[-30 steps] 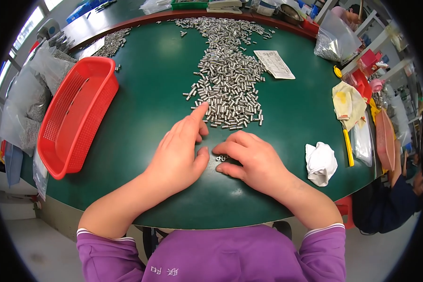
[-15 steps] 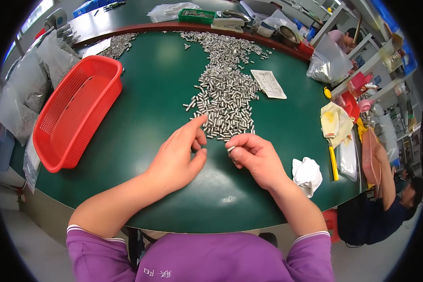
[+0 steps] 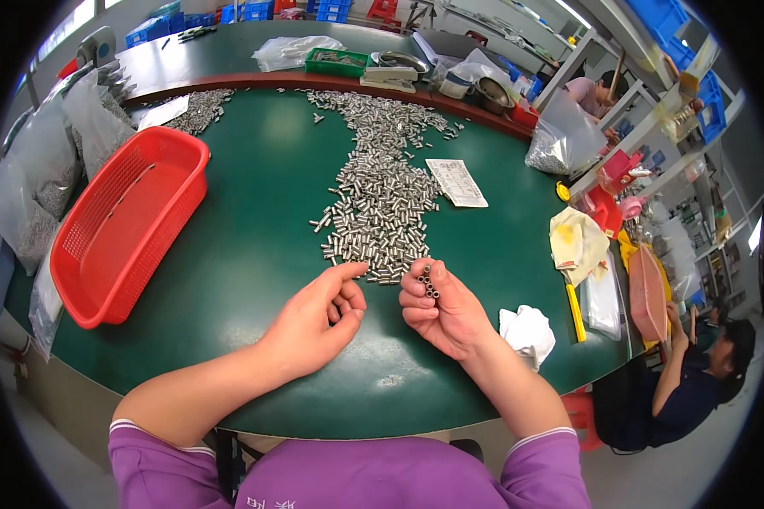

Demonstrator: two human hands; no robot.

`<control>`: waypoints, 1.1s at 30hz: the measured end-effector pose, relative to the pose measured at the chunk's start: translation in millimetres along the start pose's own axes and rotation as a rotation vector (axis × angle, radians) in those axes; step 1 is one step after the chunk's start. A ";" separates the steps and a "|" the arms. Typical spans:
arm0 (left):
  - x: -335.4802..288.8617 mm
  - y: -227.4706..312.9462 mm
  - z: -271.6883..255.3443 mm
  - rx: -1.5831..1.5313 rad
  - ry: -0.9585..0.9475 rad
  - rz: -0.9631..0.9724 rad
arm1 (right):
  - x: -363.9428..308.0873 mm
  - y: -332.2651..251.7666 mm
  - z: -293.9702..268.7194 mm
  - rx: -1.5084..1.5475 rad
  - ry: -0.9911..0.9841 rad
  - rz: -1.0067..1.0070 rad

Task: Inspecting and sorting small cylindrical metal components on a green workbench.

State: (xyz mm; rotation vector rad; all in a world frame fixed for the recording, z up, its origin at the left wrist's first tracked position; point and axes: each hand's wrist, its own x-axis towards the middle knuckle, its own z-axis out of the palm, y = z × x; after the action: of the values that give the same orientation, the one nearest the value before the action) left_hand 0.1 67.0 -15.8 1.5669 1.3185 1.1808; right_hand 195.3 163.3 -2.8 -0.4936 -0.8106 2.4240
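Above the near side of the green table (image 3: 255,182), several small metal tubes (image 3: 430,286) are gripped in the right hand (image 3: 450,311), while the left hand (image 3: 314,321) is loosely curled just beside the pile of tubes (image 3: 378,191); whether anything is grasped there cannot be told. The pile is spread toward the far edge, between a red basket (image 3: 165,233) on the left and a white card (image 3: 457,182) on the right.
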 end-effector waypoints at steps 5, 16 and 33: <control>-1.0 -2.6 -0.6 -0.163 -0.036 -0.036 | 2.2 1.3 -1.6 0.070 -0.010 0.021; -4.0 8.0 5.7 -1.057 -0.418 -0.716 | -6.4 23.0 17.6 -1.623 -0.243 -0.789; 16.7 -6.6 -177.0 1.451 0.898 -0.228 | 11.2 -11.2 -10.7 -1.740 0.382 -0.845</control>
State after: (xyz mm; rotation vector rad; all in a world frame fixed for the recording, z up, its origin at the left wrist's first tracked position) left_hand -170.7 82.5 31.4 1.6067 3.3245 0.6930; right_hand 195.7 182.2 -5.5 -0.8535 -2.1654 0.3829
